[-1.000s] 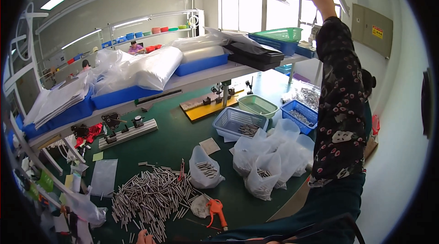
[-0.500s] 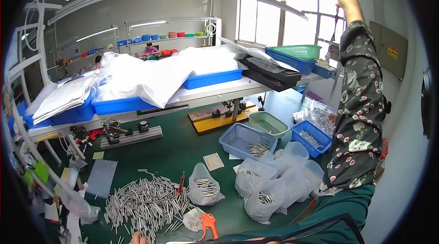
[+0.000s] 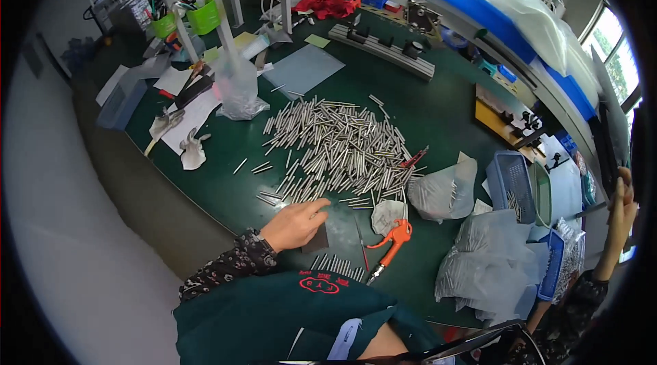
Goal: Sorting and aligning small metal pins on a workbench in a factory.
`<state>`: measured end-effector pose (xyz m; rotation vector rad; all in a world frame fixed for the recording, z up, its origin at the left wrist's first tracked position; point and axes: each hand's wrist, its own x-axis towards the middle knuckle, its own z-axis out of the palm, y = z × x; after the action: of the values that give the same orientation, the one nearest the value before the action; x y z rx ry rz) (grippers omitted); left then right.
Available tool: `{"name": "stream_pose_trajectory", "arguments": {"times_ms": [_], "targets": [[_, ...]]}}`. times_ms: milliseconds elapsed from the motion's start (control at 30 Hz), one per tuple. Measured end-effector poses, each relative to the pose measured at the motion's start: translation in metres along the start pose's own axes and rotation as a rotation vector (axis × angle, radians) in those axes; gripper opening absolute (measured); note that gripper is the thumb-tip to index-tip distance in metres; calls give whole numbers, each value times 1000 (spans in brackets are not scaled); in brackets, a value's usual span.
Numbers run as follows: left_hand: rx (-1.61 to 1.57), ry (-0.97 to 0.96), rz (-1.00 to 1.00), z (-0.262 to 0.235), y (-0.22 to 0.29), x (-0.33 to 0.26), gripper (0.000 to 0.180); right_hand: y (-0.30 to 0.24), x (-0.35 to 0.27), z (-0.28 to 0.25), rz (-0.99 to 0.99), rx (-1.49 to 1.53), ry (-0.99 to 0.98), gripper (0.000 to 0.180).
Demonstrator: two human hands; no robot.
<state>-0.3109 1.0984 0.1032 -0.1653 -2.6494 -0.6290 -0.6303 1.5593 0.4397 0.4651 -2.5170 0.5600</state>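
Observation:
My left hand rests low over the green table at the near edge of a big heap of short metal pins. Its fingers are stretched and a little apart, with nothing visible in them. Under it lies a small dark flat piece. Nearer to me, several pins form a row. To the right of these are an orange air blow gun, a crumpled white scrap and a thin pointed tool. My right hand is raised at the far right, fingers extended upward beside a black tray.
Plastic bags and a bag of pins stand to the right, beside blue baskets. A shelf with blue bins crosses the back. White gloves, papers and a clear bag lie left.
The view has swung down and to the left. My right arm has come down from high overhead to the right side. My left hand now shows fully by the pins.

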Motion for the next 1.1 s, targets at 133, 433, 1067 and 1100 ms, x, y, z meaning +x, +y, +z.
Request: {"name": "stream_pose_trajectory", "arguments": {"times_ms": [133, 433, 1067, 1100], "targets": [[-57, -7, -23, 6, 5, -11, 17, -89, -142, 143, 60, 349, -621, 20], [-198, -110, 56, -39, -79, -94, 16, -243, -276, 212, 222, 736, -709, 7], [162, 401, -697, -207, -209, -304, 16, -704, -41, 406, -409, 970, 270, 21], [163, 423, -728, -201, -207, -316, 16, -714, -38, 414, -376, 900, 232, 22]]}}
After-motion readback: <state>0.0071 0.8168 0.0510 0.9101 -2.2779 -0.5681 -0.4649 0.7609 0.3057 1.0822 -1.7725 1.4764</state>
